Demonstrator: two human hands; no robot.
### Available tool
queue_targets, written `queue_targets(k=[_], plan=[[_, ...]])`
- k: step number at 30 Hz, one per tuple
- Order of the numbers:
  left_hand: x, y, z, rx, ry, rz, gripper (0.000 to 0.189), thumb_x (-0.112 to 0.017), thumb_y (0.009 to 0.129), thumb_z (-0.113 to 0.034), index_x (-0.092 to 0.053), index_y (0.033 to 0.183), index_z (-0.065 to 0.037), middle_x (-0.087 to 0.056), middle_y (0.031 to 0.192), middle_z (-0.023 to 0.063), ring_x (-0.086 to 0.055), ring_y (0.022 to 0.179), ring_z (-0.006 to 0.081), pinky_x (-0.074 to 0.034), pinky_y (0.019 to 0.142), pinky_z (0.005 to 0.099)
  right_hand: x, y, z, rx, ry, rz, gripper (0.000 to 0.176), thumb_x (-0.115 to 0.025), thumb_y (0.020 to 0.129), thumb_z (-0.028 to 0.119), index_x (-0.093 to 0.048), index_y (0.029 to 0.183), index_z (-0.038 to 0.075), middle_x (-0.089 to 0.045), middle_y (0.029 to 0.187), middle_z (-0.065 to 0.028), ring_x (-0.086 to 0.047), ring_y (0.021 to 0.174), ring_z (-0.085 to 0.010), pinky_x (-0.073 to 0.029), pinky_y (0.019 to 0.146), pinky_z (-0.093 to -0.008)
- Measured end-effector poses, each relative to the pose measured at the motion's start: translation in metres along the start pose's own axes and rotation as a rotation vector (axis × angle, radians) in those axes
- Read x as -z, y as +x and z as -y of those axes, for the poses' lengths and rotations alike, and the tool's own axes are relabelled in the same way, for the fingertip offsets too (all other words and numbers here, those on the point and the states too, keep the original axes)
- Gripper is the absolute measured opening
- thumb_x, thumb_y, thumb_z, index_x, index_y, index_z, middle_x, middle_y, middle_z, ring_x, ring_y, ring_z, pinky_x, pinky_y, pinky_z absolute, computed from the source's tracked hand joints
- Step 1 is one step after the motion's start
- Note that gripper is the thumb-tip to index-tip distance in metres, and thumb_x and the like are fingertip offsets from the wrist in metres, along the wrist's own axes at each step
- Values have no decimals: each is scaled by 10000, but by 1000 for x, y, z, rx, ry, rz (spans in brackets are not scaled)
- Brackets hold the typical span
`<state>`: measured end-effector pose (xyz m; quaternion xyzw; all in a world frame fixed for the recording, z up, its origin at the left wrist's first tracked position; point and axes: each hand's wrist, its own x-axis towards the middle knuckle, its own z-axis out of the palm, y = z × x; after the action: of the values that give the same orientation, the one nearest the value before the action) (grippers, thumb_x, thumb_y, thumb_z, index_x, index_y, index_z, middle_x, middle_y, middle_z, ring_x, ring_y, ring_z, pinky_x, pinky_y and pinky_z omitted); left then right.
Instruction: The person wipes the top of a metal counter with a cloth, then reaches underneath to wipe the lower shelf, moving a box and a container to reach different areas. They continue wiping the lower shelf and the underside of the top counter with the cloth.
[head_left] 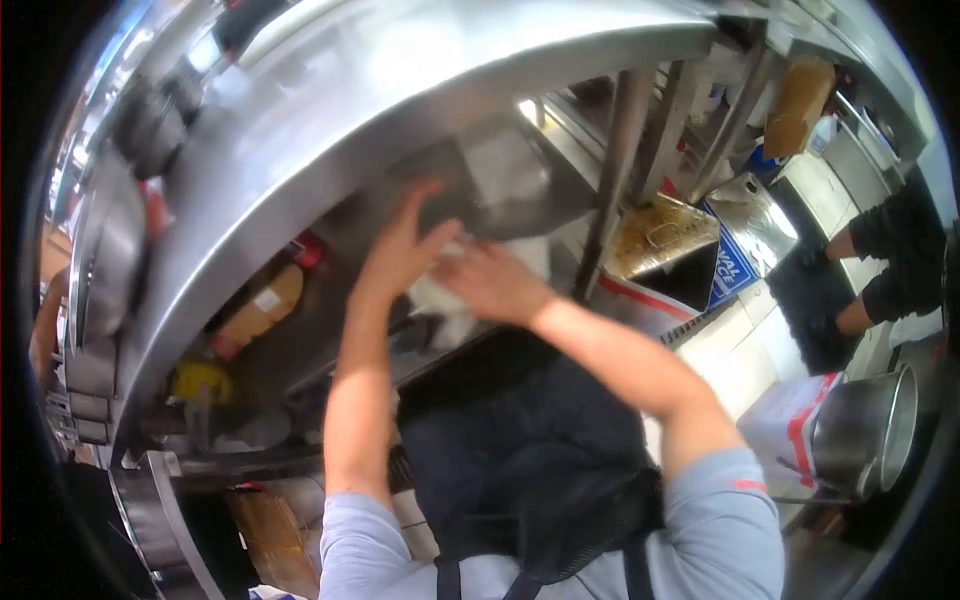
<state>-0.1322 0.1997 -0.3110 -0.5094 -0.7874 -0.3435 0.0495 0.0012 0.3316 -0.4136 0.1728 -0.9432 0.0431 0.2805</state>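
My left hand (402, 250) reaches under a steel counter (400, 75), thumb and fingers spread apart with nothing in them. Close beside it, my right hand (495, 282) lies over a crumpled white thing, like a cloth or plastic bag (445, 315), on the lower shelf. Its fingers are smeared by motion, and I cannot tell whether they grip the white material. Beyond both hands, a pale, squarish packet (505, 165) rests on the grey shelf (565, 195).
Left on the shelf are a cardboard box (262, 312), a red item (306, 248) and a yellow item (200, 382). Metal tins (665, 235) stand on the floor to the right, near a large steel pot (868, 435). Another person's dark-clothed legs (825, 300) are at the right.
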Motion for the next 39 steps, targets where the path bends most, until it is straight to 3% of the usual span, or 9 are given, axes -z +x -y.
queue_targets(k=[5, 12, 18, 21, 24, 30, 32, 35, 39], plan=[[65, -108, 33, 69, 82, -218, 336, -761, 929, -123, -648, 1231, -29, -623, 1374, 163, -584, 1307, 330, -453, 1092, 409, 60, -46, -88, 17, -88, 298, 896, -787, 810, 366, -379, 1585, 177, -426, 1610, -61, -360, 1511, -357, -327, 1224, -512], [61, -178, 99, 93, 417, -666, 113, -633, 985, -27, -614, 1091, 7, -651, 1129, 188, -647, 1062, 348, -509, 969, 417, 70, -54, -101, 54, -288, 409, 921, -807, 763, 353, -410, 1558, 110, -466, 1545, -104, -420, 1430, -383, -356, 1210, -517], [57, -191, 110, 74, 261, -862, 135, -587, 1020, -39, -556, 1146, -1, -614, 1201, 188, -628, 1112, 304, -492, 1007, 414, 33, 16, -23, 144, -183, 418, 881, -796, 748, 270, -444, 1537, 95, -464, 1548, -114, -376, 1476, -409, -352, 1217, -524], [58, -195, 107, 64, -71, -1083, 225, -530, 1051, -36, -469, 1264, 2, -532, 1329, 170, -566, 1200, 252, -455, 1082, 419, 8, 73, 47, 198, -117, 418, 792, -718, 821, 243, -441, 1542, 69, -470, 1555, -125, -369, 1491, -403, -356, 1213, -535], [51, -229, 93, 144, -21, -1316, 221, -513, 1053, -23, -476, 1270, 2, -537, 1312, 158, -558, 1198, 251, -449, 1092, 418, -35, 117, 108, 297, -26, 245, 684, -612, 906, 240, -440, 1533, 26, -469, 1555, -146, -359, 1495, -424, -354, 1202, -561], [-35, -344, 30, 677, -138, -1206, 196, -517, 1043, -24, -476, 1235, -9, -539, 1209, 127, -555, 1107, 216, -469, 999, 361, -96, 212, 236, 403, 18, 194, 614, -512, 971, 224, -425, 1535, 0, -469, 1552, -177, -351, 1493, -460, -337, 1193, -567], [-51, -360, 12, 676, -259, -1084, 206, -549, 1022, -12, -485, 1219, -10, -545, 1175, 122, -560, 1069, 204, -480, 966, 341, -118, 235, 273, 395, 74, 157, 600, -480, 993, 218, -412, 1547, 0, -454, 1564, -187, -345, 1496, -464, -316, 1198, -575], [-55, -362, -5, 701, -209, -901, 183, -615, 950, -14, -553, 1118, 19, -587, 1097, 188, -592, 1008, 308, -488, 954, 398, -141, 266, 320, 377, 120, 168, 569, -453, 1012, 210, -428, 1545, 14, -467, 1567, -171, -341, 1504, -450, -294, 1205, -577], [-68, -379, 5, 695, -162, -542, 504, -667, 966, -226, -522, 1357, 58, -571, 1332, 298, -524, 1247, 489, -405, 1065, 525, -169, 288, 350, 296, 229, 148, 542, -446, 1020, 216, -459, 1541, 65, -494, 1562, -125, -344, 1512, -412, -277, 1214, -573]])
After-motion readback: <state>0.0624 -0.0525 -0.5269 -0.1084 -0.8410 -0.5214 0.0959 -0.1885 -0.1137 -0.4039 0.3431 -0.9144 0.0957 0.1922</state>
